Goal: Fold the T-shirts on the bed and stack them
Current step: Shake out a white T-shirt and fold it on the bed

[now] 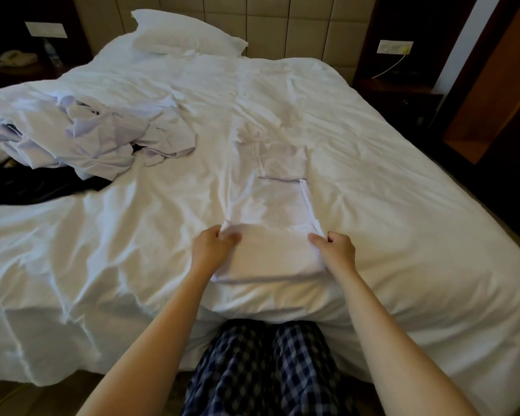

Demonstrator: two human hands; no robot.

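At frame centre on the bed (373, 205), the left hand (212, 246) and right hand (335, 250) each pinch a corner of the white T-shirt (270, 205), doubling its hem upward. Unfolded shirts (87, 136) wait upper left.

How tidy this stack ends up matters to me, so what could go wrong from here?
1. The left hand and right hand pinch the T-shirt only at two corners, so the edge between them may sag and the fold could land crooked.
2. The rumpled duvet beneath could press creases into it.
3. White on white, the shirt's edges are hard to see and line up.
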